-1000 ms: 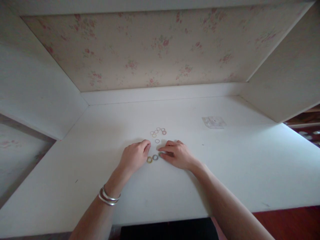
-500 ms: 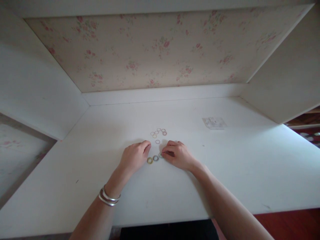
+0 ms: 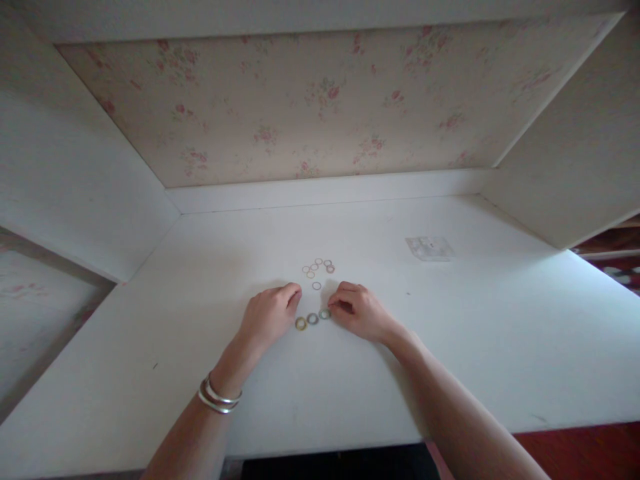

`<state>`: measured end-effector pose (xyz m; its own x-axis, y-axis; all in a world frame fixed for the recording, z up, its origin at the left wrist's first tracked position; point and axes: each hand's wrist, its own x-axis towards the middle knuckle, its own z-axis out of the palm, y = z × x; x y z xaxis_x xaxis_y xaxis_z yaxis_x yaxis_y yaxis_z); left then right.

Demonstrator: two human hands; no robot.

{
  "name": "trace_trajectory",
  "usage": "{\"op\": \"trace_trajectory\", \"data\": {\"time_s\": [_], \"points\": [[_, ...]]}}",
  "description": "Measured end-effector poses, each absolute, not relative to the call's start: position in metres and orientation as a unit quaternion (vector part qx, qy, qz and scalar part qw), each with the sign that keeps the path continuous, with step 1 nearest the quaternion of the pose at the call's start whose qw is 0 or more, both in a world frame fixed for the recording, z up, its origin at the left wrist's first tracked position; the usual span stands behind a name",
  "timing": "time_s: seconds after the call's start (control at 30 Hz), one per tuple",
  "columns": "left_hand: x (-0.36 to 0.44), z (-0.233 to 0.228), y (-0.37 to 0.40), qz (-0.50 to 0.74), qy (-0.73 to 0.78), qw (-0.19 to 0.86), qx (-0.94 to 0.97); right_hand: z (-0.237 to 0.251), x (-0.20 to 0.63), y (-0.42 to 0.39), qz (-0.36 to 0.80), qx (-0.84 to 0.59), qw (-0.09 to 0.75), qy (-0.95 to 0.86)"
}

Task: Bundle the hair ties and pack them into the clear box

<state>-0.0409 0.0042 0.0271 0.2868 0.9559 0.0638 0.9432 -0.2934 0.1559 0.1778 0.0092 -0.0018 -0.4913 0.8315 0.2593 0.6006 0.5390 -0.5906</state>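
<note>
While the left hand (image 3: pixel 267 313) rests loosely curled and empty on the white desk (image 3: pixel 450 333), I see a row of three rings (image 3: pixel 313 319) at its 3 o'clock; the right hand (image 3: pixel 360 312), fingers bent, seems to pinch the rightmost one. Loose rings (image 3: pixel 317 268) lie at 12 o'clock.

White tabletop (image 3: pixel 450 347) is filling most of the view, its surface showing a few small dark specks. A small clear plastic packet (image 3: pixel 429 247) is lying flat on the tabletop, toward its far right part. Floral wallpaper panel (image 3: pixel 310 100), pale with faded pink blossoms, is rising behind the tabletop's far edge above a plain white ledge (image 3: pixel 325 189). White side panels (image 3: pixel 75 187) are flanking the tabletop left and right. Reddish-brown floor (image 3: pixel 585 447) is showing below the tabletop's near right edge. Dark shelving is peeking past the right panel, too blurred to detail.
</note>
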Motion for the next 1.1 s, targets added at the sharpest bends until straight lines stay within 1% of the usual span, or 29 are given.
{"op": "trace_trajectory", "data": {"time_s": [0.13, 0.37, 0.47, 0.67, 0.9, 1.1], "points": [[-0.044, 0.026, 0.006, 0.065, 0.594, 0.044, 0.800, -0.002, 0.180, 0.010, 0.227, -0.425, 0.267, -0.834], [-0.050, 0.023, 0.008, 0.036, 0.609, 0.043, 0.791, 0.001, 0.179, 0.007, 0.213, -0.421, 0.240, -0.848], [-0.051, 0.020, 0.009, 0.036, 0.610, 0.046, 0.791, 0.001, 0.178, 0.008, 0.221, -0.427, 0.247, -0.841], [-0.052, 0.017, 0.011, 0.043, 0.609, 0.049, 0.790, -0.001, 0.174, 0.008, 0.224, -0.499, 0.272, -0.792], [-0.053, 0.017, 0.012, 0.048, 0.609, 0.074, 0.788, 0.003, 0.155, 0.016, 0.172, -0.553, 0.202, -0.789], [-0.055, 0.015, 0.012, 0.041, 0.610, 0.075, 0.788, 0.007, 0.153, 0.021, 0.149, -0.550, 0.159, -0.806]]}}
